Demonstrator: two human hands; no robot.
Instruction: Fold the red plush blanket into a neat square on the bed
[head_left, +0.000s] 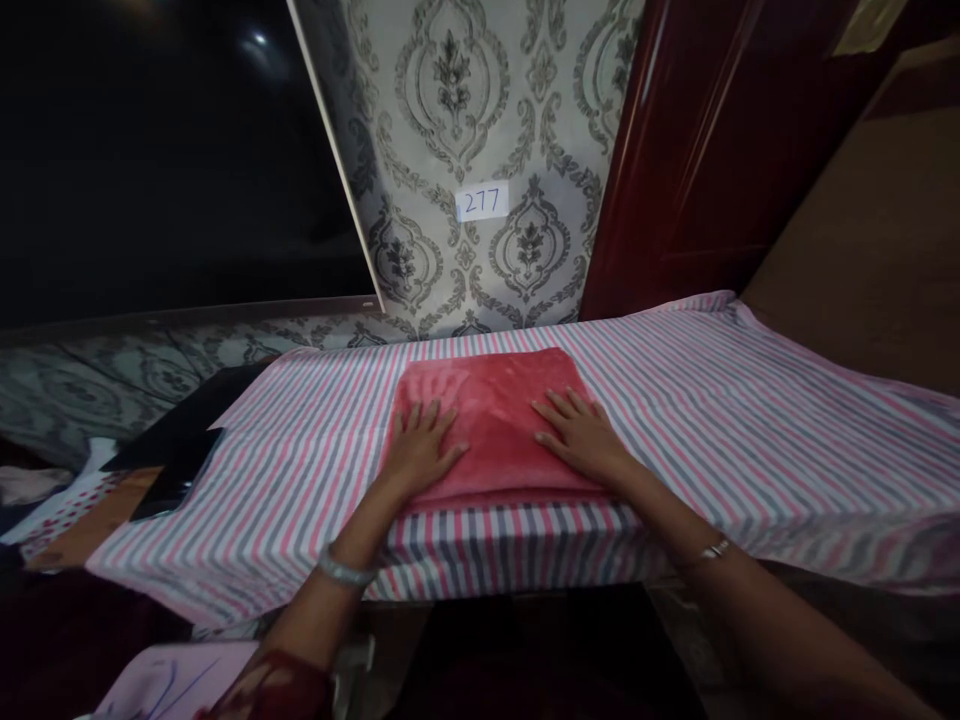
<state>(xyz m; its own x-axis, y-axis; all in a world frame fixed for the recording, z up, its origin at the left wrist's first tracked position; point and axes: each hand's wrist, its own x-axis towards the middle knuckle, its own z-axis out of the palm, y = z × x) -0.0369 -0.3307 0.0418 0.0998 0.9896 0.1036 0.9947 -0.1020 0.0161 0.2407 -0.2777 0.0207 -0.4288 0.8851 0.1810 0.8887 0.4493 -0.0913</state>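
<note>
A folded red plush cloth (499, 420), roughly square, lies in layers near the front edge of the striped tablecloth (720, 410). Flat on its left side rests my left hand (421, 448), fingers spread and pointing away from me. My right hand (581, 432) lies the same way on the cloth's right side, with its fingers apart. Neither hand grips anything. Paler finger-shaped streaks show in the pile just beyond my left fingertips. A bangle circles my left wrist and a thin bracelet my right.
A large dark television screen (172, 160) hangs at the left. Patterned wallpaper (457, 100) bears a paper label (482, 201) reading 277. A dark red door (690, 150) and a brown panel (877, 230) stand at the right. Dark flat objects (176, 475) lie beside the tablecloth's left edge.
</note>
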